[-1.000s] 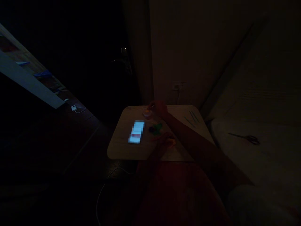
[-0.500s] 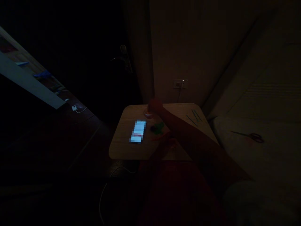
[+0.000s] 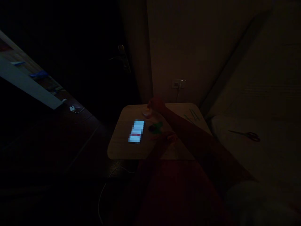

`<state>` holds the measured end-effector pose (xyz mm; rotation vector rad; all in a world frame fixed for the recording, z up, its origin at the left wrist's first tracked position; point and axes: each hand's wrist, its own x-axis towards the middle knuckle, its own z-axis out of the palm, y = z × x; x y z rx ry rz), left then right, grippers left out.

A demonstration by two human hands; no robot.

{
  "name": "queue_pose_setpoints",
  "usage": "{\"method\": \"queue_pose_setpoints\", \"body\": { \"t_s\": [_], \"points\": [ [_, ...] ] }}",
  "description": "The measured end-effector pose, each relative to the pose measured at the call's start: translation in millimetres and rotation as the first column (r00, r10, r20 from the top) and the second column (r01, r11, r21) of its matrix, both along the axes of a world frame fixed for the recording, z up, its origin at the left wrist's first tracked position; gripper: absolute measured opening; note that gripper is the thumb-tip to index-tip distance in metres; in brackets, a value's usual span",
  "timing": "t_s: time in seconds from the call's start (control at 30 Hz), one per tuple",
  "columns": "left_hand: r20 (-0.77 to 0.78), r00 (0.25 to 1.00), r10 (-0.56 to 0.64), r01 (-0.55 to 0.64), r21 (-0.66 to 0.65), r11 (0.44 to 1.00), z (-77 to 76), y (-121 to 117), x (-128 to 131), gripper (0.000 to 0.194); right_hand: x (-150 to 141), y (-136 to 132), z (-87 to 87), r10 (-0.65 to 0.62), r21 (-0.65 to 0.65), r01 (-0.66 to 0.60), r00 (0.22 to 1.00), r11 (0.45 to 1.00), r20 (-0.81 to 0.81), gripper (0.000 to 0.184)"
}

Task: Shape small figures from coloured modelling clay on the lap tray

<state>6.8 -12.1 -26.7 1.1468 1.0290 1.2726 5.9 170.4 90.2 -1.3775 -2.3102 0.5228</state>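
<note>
The scene is very dark. My right hand [image 3: 157, 104] is closed, fingertips together, just above a small round pale cup [image 3: 147, 113] with an orange glow at its top, like a lit candle. Whatever those fingers pinch is too small and dim to make out. Nearer to me, my left hand [image 3: 166, 137] rests low over the small wooden table [image 3: 124, 150], its fingers curled by an orange-tinted patch I cannot identify. Just beyond it lie a bright green piece [image 3: 158, 127] and a dark round piece [image 3: 151, 128].
A lit phone [image 3: 136, 131], its screen blurred, lies left on the table. Several thin green sticks [image 3: 192, 116] are at its right back corner. Scissors [image 3: 250, 135] lie on a pale padded surface to the right. A wall socket [image 3: 178, 84] with a plugged cord is behind.
My right hand dipped and blurred over the glowing cup half a second ago, and now sits slightly higher with the glow visible again. My left hand stays nearly in place. The view shifted slightly.
</note>
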Motion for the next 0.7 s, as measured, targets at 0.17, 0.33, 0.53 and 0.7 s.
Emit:
{"method": "queue_pose_setpoints", "body": {
  "t_s": [0.17, 0.33, 0.53, 0.7],
  "points": [
    [0.292, 0.953, 0.078, -0.05, -0.102, 0.994, -4.1, -3, 0, 0.059, 24, -3, -6.3, -0.036, 0.066, 0.064, 0.932, 0.996, -0.36, 0.014],
    [0.459, 0.883, 0.096, -0.04, -0.131, 0.991, -5.4, -3, -4, 0.065, 82, -46, -21.0, -0.133, 0.014, 0.217, 0.651, 0.976, -0.748, 0.026],
    [0.547, 0.831, 0.1, 0.005, -0.187, 0.982, -11.7, 9, -3, 0.06, 138, -123, -58.2, -0.205, -0.173, 0.114, 0.632, 0.978, -0.748, 0.023],
    [0.438, 0.872, 0.219, -0.151, -0.187, 0.971, -12.0, 9, 0, 0.049, 139, -143, -84.3, -0.092, 0.007, 0.123, 0.776, 0.992, -0.623, 0.018]
  ]
}}
